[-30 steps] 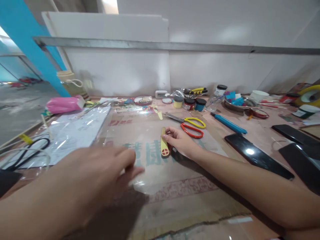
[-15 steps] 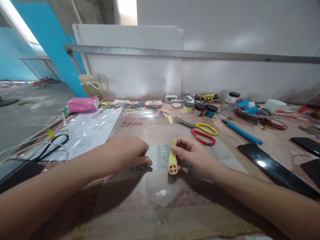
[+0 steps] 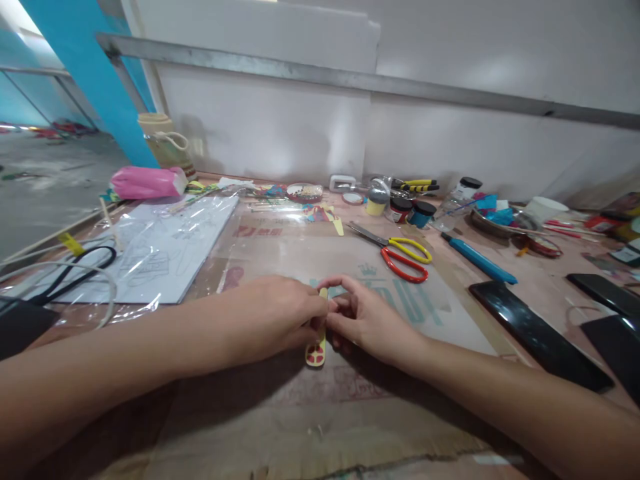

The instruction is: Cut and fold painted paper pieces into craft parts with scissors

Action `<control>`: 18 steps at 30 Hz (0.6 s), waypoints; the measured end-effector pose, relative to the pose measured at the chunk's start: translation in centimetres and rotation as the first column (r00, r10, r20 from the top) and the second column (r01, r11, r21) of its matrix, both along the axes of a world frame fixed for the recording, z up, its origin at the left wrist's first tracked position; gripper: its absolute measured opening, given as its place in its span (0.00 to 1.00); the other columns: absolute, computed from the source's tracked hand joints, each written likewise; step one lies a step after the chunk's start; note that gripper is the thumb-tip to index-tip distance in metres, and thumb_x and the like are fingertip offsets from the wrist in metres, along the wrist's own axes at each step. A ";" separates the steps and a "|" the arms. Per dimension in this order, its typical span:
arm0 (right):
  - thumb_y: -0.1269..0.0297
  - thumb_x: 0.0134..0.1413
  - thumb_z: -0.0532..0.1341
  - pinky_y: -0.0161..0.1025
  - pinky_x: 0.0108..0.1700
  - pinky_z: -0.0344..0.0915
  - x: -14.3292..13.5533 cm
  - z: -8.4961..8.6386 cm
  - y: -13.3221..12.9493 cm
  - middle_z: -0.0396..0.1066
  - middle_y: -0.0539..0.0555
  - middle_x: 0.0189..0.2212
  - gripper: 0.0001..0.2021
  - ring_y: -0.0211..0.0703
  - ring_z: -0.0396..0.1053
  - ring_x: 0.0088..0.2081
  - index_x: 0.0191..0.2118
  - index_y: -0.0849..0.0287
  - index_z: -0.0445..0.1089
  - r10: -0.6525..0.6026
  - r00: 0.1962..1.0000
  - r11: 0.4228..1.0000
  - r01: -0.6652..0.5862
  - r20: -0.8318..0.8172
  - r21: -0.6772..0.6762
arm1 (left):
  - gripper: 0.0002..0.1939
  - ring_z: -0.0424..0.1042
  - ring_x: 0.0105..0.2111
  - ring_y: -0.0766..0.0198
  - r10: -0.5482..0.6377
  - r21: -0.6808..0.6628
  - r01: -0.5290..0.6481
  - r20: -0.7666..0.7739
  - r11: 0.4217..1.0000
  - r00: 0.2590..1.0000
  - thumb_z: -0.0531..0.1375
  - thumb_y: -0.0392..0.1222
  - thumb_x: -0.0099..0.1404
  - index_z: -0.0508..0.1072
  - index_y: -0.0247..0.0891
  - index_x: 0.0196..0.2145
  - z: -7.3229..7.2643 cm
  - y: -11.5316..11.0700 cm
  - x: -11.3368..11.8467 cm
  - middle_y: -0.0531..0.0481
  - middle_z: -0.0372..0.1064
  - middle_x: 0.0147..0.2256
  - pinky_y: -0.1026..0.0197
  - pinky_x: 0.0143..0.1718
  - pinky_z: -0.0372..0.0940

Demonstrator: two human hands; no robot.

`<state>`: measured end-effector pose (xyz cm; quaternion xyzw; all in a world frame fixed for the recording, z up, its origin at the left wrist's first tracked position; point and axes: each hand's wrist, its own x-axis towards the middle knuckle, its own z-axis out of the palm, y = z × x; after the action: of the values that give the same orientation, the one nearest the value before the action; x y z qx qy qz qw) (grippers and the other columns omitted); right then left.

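A flat yellow paddle-shaped piece (image 3: 315, 356) with red segments on its wide end is upright between my hands, just over the plastic-covered work surface. My left hand (image 3: 290, 308) pinches its middle from the left, hiding much of it. On the other side, my right hand (image 3: 369, 315) has thumb and fingers closed at the piece's right edge, the index finger curled near its narrow tip. Beyond my right hand lie scissors (image 3: 389, 248) with one yellow and one red handle, blades pointing away to the left.
A blue cutter (image 3: 480, 259) and a long black glossy object (image 3: 540, 333) lie at right. Paint jars (image 3: 399, 209) stand at the back. Drawn sheets (image 3: 165, 253) under clear plastic, a pink packet (image 3: 148, 183) and a bottle (image 3: 165, 143) are at left.
My left hand has moved right and taken hold of the yellow piece. The right hand and piece have shifted left and nearer. The view has tilted down.
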<state>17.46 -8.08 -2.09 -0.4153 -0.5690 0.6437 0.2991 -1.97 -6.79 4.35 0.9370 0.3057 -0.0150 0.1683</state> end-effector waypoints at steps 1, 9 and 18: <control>0.65 0.56 0.65 0.28 0.20 0.58 0.0 0.0 0.0 0.65 0.40 0.21 0.17 0.33 0.63 0.20 0.49 0.53 0.62 0.018 1.000 1.000 -0.019 0.019 0.008 | 0.05 0.77 0.35 0.57 0.007 -0.012 -0.007 -0.025 1.000 1.000 0.62 0.35 0.67 0.78 0.41 0.36 0.0 0.0 0.1 0.50 0.80 0.36 0.60 0.34 0.58; 0.73 0.56 0.62 0.29 0.26 0.57 0.0 0.1 0.0 0.65 0.41 0.23 0.17 0.32 0.60 0.23 0.51 0.54 0.65 0.058 0.986 0.988 -0.079 0.155 0.133 | 0.05 0.79 0.34 0.60 -0.133 -0.113 0.124 -0.074 0.986 0.988 0.65 0.37 0.66 0.82 0.44 0.37 -1.1 0.3 0.0 0.52 0.81 0.34 0.62 0.33 0.61; 0.70 0.57 0.63 0.31 0.31 0.61 0.2 0.0 -0.4 0.72 0.46 0.26 0.06 0.35 0.66 0.27 0.41 0.56 0.71 0.074 0.970 0.974 -0.120 0.230 0.194 | 0.07 0.77 0.28 0.55 -0.035 0.043 0.045 -0.208 0.998 0.977 0.63 0.46 0.68 0.81 0.44 0.36 -0.5 0.3 -0.8 0.48 0.80 0.29 0.59 0.26 0.55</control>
<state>17.62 -8.47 -2.09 -0.4225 -0.6822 0.5449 0.2433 -2.74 -6.48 3.84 0.9401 0.3028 -0.1088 0.1130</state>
